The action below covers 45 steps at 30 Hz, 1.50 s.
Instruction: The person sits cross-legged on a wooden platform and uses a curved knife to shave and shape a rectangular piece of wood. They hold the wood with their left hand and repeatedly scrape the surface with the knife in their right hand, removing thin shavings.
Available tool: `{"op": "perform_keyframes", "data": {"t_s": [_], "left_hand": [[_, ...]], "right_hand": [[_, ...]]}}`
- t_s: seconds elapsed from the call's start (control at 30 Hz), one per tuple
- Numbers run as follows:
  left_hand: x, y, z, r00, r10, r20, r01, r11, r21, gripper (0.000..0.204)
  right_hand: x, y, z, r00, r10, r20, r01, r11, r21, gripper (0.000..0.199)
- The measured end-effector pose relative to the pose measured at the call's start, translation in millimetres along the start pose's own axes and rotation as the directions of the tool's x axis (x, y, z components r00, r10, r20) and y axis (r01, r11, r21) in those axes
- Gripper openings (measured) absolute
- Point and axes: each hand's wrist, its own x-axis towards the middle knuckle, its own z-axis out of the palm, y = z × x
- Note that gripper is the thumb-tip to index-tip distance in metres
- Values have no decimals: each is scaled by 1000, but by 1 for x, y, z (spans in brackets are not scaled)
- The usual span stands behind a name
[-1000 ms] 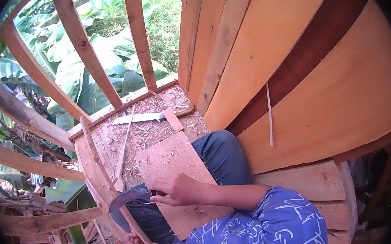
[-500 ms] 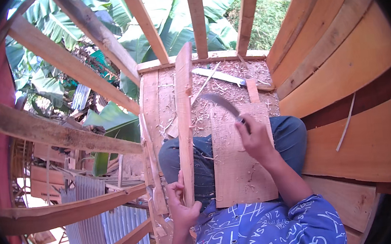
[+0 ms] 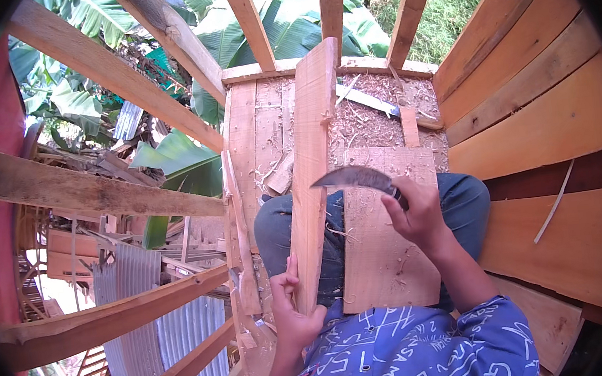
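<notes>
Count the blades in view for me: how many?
2: a curved knife in the right hand, its tip at the upright plank; another blade lying in the shavings beyond. More may be hidden.

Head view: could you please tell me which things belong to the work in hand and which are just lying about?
In use:
left hand
upright plank
right hand
curved knife
board across the lap

Lying about:
wood offcut
wood shavings

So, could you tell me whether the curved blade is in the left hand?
No, the right hand grips the curved blade; the left hand holds the upright plank.
</notes>
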Motion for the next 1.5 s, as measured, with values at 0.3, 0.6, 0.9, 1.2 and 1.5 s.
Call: {"op": "perform_keyframes", "data": {"t_s": [0.3, 0.6, 0.9, 1.2, 1.5], "left_hand": [[1, -3, -3, 1000, -27, 14, 27, 1000, -4, 52], [5, 0, 3, 999, -47, 19, 46, 998, 51, 53], [5, -1, 3, 999, -47, 7, 47, 999, 1, 54], [9, 5, 5, 995, -100, 12, 100, 995, -1, 54], [6, 4, 7, 995, -100, -10, 100, 995, 0, 53]], "right_hand": [[20, 52, -5, 852, 488, -186, -435, 860, 266, 27], [-1, -7, 18, 978, 45, 203, -51, 998, 22, 41], [6, 6, 24, 982, 103, 156, -105, 995, 0, 46], [15, 11, 30, 980, 141, 143, -150, 987, 51, 48], [13, 13, 44, 978, 120, 170, -141, 983, 117, 50]]}}
